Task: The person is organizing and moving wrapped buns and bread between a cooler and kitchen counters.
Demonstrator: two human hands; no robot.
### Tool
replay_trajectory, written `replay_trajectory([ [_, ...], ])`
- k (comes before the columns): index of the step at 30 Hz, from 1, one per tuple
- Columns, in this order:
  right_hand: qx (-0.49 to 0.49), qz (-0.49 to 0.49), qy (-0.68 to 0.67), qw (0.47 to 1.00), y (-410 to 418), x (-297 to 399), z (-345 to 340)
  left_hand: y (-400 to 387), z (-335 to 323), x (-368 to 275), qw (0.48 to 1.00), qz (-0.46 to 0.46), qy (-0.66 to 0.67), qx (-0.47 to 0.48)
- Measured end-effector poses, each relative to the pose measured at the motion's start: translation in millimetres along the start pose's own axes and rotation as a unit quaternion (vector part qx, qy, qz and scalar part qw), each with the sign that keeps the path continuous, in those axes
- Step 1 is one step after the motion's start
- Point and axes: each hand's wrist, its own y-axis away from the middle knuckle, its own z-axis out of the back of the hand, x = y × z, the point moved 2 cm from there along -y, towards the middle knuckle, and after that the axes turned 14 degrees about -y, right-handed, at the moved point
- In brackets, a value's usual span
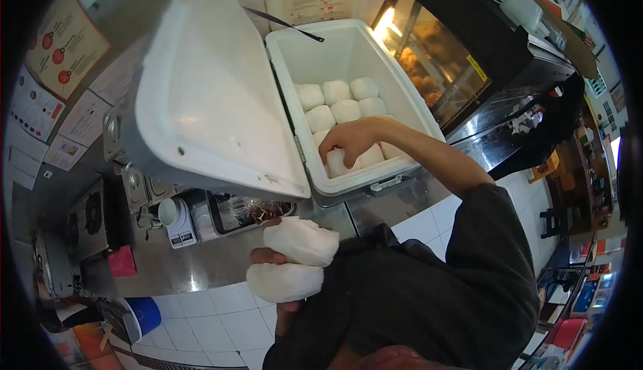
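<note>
An open white cooler box [427,116] stands on the steel counter, holding several white wrapped round packets [345,111] in rows. My right hand [351,139] reaches into it, its fingers curled around a white packet [337,163] at the near left corner; how firmly they grip cannot be seen. My left hand [269,256] is below the box, in front of my body, and holds two white wrapped packets [301,241], one above the other, its fingers partly hidden behind and between them. The cooler's raised lid [211,93] leans open to the left.
A lit food warmer cabinet [427,53] stands right of the cooler. Left on the steel counter [201,264] are a kitchen scale [181,224], a dark tray [221,221] with small packets, a gas burner [94,214] and a pink cloth [122,262]. A blue bucket [145,314] is below.
</note>
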Motion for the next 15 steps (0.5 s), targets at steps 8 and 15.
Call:
replay_trajectory([
  [8, -0.251, 0.069, 0.047, 0.965, 29.3, 13.8, -11.3, -18.5, -29.3, 13.0, 0.99, -0.03, -0.069, 0.118],
  [15, -0.165, 0.14, -0.335, 0.917, 57.8, 132.1, -74.7, -22.6, -57.6, 22.8, 0.966, -0.065, -0.136, 0.211],
])
